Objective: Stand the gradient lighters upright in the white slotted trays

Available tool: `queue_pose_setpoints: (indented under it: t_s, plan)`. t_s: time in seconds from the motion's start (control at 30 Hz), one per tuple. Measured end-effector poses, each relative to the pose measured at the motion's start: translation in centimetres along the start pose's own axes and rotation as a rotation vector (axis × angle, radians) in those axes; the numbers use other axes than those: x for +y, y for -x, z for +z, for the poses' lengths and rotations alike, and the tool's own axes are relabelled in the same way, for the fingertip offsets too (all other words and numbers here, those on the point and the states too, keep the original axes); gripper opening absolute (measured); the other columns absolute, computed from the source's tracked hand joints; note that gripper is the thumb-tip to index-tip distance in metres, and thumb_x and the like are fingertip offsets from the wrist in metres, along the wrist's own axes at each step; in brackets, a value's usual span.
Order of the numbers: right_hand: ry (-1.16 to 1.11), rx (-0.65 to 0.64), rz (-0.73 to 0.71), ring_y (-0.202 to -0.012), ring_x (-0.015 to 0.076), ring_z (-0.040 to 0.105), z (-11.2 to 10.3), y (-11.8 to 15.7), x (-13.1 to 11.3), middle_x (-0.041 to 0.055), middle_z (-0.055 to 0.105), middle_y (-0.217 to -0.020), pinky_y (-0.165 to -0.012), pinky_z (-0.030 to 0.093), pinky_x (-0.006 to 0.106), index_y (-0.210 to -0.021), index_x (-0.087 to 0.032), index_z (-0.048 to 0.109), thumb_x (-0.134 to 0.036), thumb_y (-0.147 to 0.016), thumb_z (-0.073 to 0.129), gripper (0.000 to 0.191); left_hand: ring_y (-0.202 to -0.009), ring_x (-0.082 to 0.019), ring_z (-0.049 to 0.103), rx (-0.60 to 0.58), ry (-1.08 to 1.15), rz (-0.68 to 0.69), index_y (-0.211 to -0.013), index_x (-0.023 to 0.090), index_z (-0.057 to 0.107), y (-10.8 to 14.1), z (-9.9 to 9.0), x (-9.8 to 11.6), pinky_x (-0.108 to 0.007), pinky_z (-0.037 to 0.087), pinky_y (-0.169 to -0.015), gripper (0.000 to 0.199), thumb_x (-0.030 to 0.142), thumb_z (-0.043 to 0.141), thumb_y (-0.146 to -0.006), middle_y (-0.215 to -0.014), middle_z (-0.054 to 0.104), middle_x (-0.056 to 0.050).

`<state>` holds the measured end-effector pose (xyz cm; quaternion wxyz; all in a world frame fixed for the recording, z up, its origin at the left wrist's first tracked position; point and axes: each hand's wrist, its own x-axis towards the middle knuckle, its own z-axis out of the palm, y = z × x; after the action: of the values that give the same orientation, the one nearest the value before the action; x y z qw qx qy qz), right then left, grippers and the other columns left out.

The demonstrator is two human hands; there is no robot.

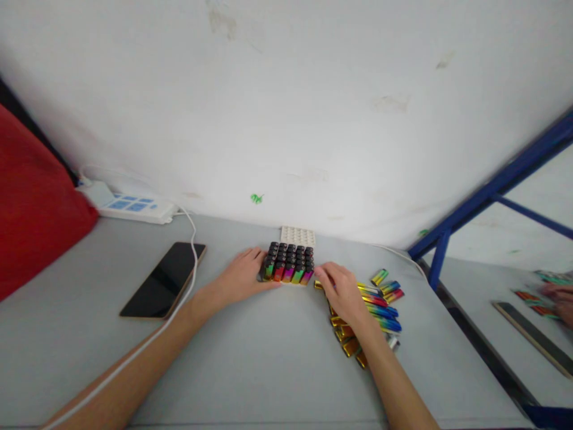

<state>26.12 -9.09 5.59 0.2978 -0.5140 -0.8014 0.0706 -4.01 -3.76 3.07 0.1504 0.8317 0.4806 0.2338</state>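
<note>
Right forearm (394, 382) sat at 5 o'clock; upright batteries (290, 263) stood grouped, loose batteries (387, 311) left at 4; left hand (245, 276) spread around group, right hand (344, 289) pinch: couldn't tell

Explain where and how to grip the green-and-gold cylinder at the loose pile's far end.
Pinch the green-and-gold cylinder around its middle, straight from above, across its long sides. It lies on its side, with other cylinders on its near side, so a low reach from there would probably nudge them.
</note>
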Motion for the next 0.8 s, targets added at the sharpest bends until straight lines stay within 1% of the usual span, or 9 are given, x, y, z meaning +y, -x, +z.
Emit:
queue_pose_setpoints:
  t_s: [0.1, 0.17, 0.23, 0.33, 0.47, 0.6, 0.63, 0.7, 0.8]
  plan:
    - [-0.042, 0.126, 0.038, -0.088, 0.0230, 0.069, 0.3, -2.4, 2.1, 0.0079, 0.074, -0.099, -0.089, 0.057, 0.036, -0.108, -0.021, 0.073, -0.038, -0.120, 0.043, 0.037, -0.123, -0.040, 0.072, -0.039, -0.036, 0.007, -0.124, 0.023, 0.074, -0.1, 0.0, -0.1, -0.051, 0.057, -0.112, 0.062, 0.072, 0.082, -0.087, -0.129, 0.077, -0.017]
    - [-0.005, 0.035, 0.005, -0.095, 0.0232, 0.070, 0.7, -4.7, 3.5, 0.0099, 0.074, -0.111, -0.097, 0.059, 0.040, -0.120, -0.020, 0.073, -0.026, -0.114, 0.054, 0.021, -0.124, -0.041, 0.072, -0.049, -0.037, 0.002, -0.125, 0.020, 0.074, -0.1, -0.1, 0.0, -0.052, 0.057, -0.112, 0.064, 0.072, 0.082, -0.087, -0.130, 0.077, -0.018]
    - [0.105, -0.092, -0.008, -0.112, 0.0257, 0.069, 1.2, -6.9, 4.4, 0.0123, 0.071, -0.124, -0.109, 0.056, 0.046, -0.123, -0.020, 0.073, -0.014, -0.105, 0.065, 0.021, -0.127, -0.041, 0.071, -0.053, -0.029, 0.008, -0.128, 0.019, 0.073, -0.2, -0.3, 0.0, -0.053, 0.056, -0.114, 0.067, 0.071, 0.082, -0.087, -0.133, 0.076, -0.019]
    - [0.184, -0.193, 0.029, -0.115, 0.0251, 0.068, 2.0, -9.1, 4.6, 0.0133, 0.068, -0.125, -0.111, 0.055, 0.043, -0.115, -0.015, 0.073, -0.006, -0.099, 0.071, 0.019, -0.129, -0.041, 0.071, -0.051, -0.008, 0.022, -0.131, 0.020, 0.073, -0.3, -0.5, 0.0, -0.052, 0.055, -0.117, 0.069, 0.073, 0.081, -0.087, -0.135, 0.077, -0.019]
    - [0.167, -0.167, 0.075, -0.097, 0.0200, 0.069, 1.6, -9.8, 4.5, 0.0087, 0.067, -0.111, -0.098, 0.058, 0.035, -0.097, -0.016, 0.071, -0.007, -0.100, 0.070, 0.010, -0.129, -0.040, 0.072, -0.048, -0.020, 0.033, -0.134, 0.021, 0.072, -0.4, -0.6, -0.1, -0.051, 0.055, -0.117, 0.070, 0.074, 0.079, -0.088, -0.136, 0.077, -0.018]
    - [0.114, -0.032, 0.109, -0.094, 0.0216, 0.068, -2.0, -6.8, 4.5, 0.0083, 0.066, -0.106, -0.094, 0.060, 0.039, -0.096, -0.018, 0.068, -0.013, -0.106, 0.062, 0.012, -0.126, -0.041, 0.072, -0.034, -0.063, 0.026, -0.131, 0.021, 0.073, -0.3, -0.5, -0.2, -0.054, 0.056, -0.116, 0.069, 0.075, 0.077, -0.088, -0.134, 0.077, -0.019]
    - [0.049, 0.063, 0.089, -0.091, 0.0226, 0.068, -3.2, -5.3, 4.2, 0.0079, 0.067, -0.103, -0.090, 0.061, 0.040, -0.095, -0.019, 0.068, -0.016, -0.106, 0.064, 0.012, -0.126, -0.041, 0.072, -0.026, -0.074, 0.030, -0.129, 0.021, 0.073, -0.3, -0.4, -0.2, -0.054, 0.055, -0.116, 0.067, 0.075, 0.076, -0.088, -0.133, 0.077, -0.019]
    - [-0.060, 0.187, 0.014, -0.094, 0.0241, 0.070, -5.5, -1.7, 2.9, 0.0077, 0.069, -0.103, -0.091, 0.062, 0.042, -0.099, -0.022, 0.068, -0.024, -0.110, 0.064, 0.012, -0.125, -0.042, 0.071, -0.015, -0.105, 0.027, -0.125, 0.021, 0.074, -0.6, -0.2, -0.2, -0.056, 0.055, -0.117, 0.066, 0.076, 0.075, -0.089, -0.131, 0.077, -0.020]
    - [-0.113, 0.237, -0.023, -0.106, 0.0264, 0.073, -7.2, 3.9, -0.6, 0.0083, 0.073, -0.109, -0.096, 0.062, 0.042, -0.098, -0.026, 0.067, -0.030, -0.113, 0.064, 0.016, -0.121, -0.043, 0.071, -0.008, -0.153, -0.011, -0.119, 0.020, 0.075, -1.7, 0.2, -0.4, -0.058, 0.056, -0.113, 0.066, 0.078, 0.071, -0.090, -0.125, 0.076, -0.021]
